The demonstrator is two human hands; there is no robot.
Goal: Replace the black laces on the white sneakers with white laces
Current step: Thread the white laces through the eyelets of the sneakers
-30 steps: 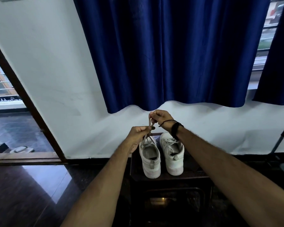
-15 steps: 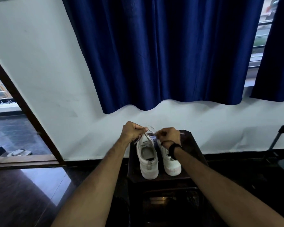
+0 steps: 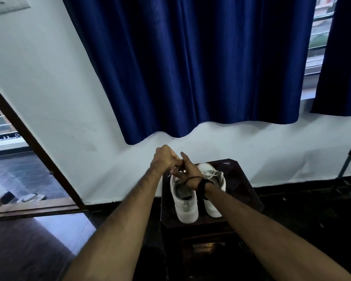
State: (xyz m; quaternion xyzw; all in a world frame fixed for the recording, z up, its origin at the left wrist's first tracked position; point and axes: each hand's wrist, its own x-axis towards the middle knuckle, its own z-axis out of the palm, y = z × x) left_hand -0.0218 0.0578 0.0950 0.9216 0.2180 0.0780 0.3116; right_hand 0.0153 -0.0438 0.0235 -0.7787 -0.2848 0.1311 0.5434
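Now both hands have dropped back together over the left sneaker (image 3: pixel 183 199), left hand (image 3: pixel 165 161) fisted, right hand (image 3: pixel 187 173) pinching white lace (image 3: pixel 173 173) at 12 o'clock of the tabletop (image 3: pixel 243 191); probably knotting, task nearly done.

Two white sneakers are counted, the left sneaker (image 3: pixel 184 201) and the right sneaker (image 3: pixel 212 191), set side by side on one dark stool (image 3: pixel 243 191). Two hands are seen above them, the left hand (image 3: pixel 164 160) and the right hand (image 3: pixel 187 173), the right wrist ringed by one black band (image 3: pixel 202 186). Two blue curtains are hung behind, one wide curtain (image 3: pixel 190 67) and one narrow curtain (image 3: pixel 344 57).
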